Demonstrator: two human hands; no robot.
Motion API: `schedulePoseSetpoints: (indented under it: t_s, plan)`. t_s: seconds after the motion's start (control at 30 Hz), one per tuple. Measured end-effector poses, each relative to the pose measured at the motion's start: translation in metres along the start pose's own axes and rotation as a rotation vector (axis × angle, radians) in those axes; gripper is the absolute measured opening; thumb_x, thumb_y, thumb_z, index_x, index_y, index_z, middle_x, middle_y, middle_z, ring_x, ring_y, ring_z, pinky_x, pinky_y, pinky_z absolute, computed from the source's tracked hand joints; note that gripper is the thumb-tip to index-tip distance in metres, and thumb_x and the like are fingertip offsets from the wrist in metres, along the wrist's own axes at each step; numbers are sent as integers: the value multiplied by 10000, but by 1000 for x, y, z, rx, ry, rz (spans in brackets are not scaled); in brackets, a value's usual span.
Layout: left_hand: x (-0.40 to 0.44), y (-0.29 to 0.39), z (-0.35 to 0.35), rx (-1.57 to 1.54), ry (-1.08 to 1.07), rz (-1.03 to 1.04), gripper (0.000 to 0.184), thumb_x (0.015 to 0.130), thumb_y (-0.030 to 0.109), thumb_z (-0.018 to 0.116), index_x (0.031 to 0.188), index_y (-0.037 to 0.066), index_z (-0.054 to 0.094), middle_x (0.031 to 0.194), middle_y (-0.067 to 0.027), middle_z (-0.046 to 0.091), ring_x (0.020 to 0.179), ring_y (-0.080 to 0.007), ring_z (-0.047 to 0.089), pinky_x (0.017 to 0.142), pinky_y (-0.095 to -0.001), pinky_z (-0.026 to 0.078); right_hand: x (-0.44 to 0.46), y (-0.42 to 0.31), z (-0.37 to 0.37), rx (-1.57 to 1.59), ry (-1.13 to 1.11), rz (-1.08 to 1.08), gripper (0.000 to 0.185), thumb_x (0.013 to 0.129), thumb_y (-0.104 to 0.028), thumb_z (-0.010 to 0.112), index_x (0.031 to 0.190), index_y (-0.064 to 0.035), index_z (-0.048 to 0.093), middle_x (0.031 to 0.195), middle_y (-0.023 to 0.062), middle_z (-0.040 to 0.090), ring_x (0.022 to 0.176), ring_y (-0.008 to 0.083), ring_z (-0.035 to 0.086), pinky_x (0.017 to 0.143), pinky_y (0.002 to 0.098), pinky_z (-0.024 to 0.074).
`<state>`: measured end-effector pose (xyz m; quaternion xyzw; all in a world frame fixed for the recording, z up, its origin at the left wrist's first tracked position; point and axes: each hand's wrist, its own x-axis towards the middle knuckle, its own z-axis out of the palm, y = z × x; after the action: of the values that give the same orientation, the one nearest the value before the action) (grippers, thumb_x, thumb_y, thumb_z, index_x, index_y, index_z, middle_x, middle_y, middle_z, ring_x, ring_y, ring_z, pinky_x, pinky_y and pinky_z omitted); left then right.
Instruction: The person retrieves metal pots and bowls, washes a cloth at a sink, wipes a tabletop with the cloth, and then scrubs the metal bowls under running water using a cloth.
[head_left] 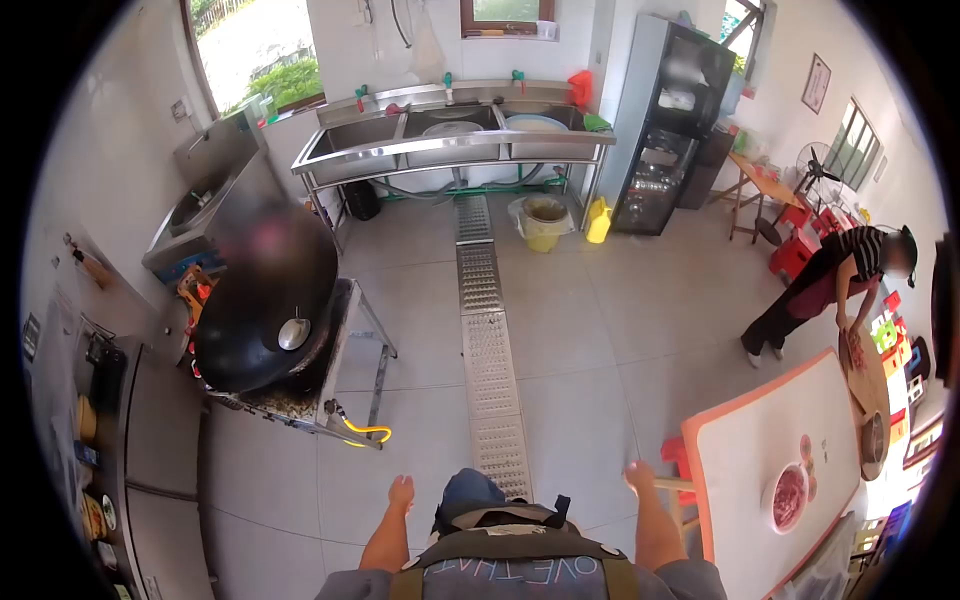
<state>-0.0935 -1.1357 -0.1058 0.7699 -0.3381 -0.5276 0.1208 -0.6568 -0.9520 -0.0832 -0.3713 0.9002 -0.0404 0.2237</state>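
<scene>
Apparently holding nothing in left hand (401, 493) or right hand (639, 477), with bowl (768, 501) on desk (745, 440) at three o'clock from both.

White bowl (768, 506) on orange-edged table (742, 440)

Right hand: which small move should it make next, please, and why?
Perhaps draw the right hand slightly inward: in this view it appears close beside the orange-edged table, with nothing visibly held, so an outward swing might bump the table.
</scene>
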Motion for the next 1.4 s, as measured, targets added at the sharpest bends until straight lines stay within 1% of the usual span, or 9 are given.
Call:
schedulePoseSetpoints:
  t_s: [0.03, 0.17, 0.33, 0.43, 0.53, 0.67, 0.83, 1.1, 1.4]
  plan:
    - [12, -12, -6, -43, 27, -30, 538, 821, 392, 468, 1225, 38, 424, 1111, -167, 533, 908, -310, 562, 552, -399, 513, 62, -60, -39, 101, 99, -34, 383, 786, -297, 510, 1056, -28, 555, 1052, 179, 562, 1014, 305, 518, 873, 402, 404]
    - [99, -14, -13, 242, 81, -123, 438, 848, 350, 387, 1045, -27, 490, 948, -221, 553, 795, -322, 587, 602, -498, 489, 235, -318, -172, 512, 273, -470, 341, 790, -291, 539, 1054, -77, 555, 912, 143, 615, 849, 299, 581, 732, 360, 460]
    - [182, 168, 15, -118, 158, -321, 419, 833, 314, 385, 976, -62, 501, 733, -242, 558, 601, -327, 589, 537, -476, 475, 317, -407, -173, 421, 73, -559, 319, 785, -313, 545, 1001, -83, 594, 919, 135, 617, 853, 285, 585, 747, 343, 458]
    - [275, 307, 41, 206, -6, -33, 350, 828, 312, 424, 983, 28, 559, 891, -141, 596, 708, -265, 570, 589, -416, 471, 367, -361, -117, 103, -182, -319, 380, 806, -371, 478, 1011, -69, 580, 1067, 118, 576, 998, 303, 520, 830, 380, 440]
    - [275, 522, 67, -180, -119, 88, 468, 822, 403, 486, 1203, 135, 442, 964, -63, 559, 843, -191, 527, 719, -418, 439, 369, -305, -106, 1018, -456, 463, 19, 790, -115, 509, 777, -105, 518, 708, 55, 530, 611, 141, 534, 527, 270, 479]
    - [325, 700, 97, -573, -382, 281, 574, 830, 387, 533, 1300, 133, 324, 1184, -118, 473, 1063, -239, 476, 867, -408, 404, 431, -236, -123, 1651, -65, 1084, 116, 777, 10, 471, 861, -29, 542, 725, 141, 560, 643, 262, 576, 577, 407, 533]
    - [349, 844, 107, -671, -446, 227, 593, 834, 387, 538, 1287, 70, 324, 1220, -138, 435, 1099, -251, 449, 892, -397, 390, 695, -249, -152, 1277, -124, 472, 101, 759, -24, 440, 673, -66, 472, 534, 37, 429, 428, 135, 421, 355, 242, 358]
    - [412, 982, 64, -999, -498, 322, 486, 885, 321, 473, 1246, 15, 362, 1196, -128, 462, 1106, -219, 452, 907, -368, 388, 998, -779, -335, 856, -70, -441, 216, 811, -72, 518, 1013, -60, 592, 810, 27, 586, 650, 119, 521, 538, 256, 430]
    - [569, 1202, 25, -916, -515, 439, 537, 888, 334, 465, 1286, 8, 311, 1313, -120, 354, 1196, -224, 363, 979, -350, 310, 1103, -1057, -280, 863, -520, -300, 350, 776, -46, 495, 1124, -11, 515, 953, 98, 584, 801, 205, 556, 662, 312, 464]
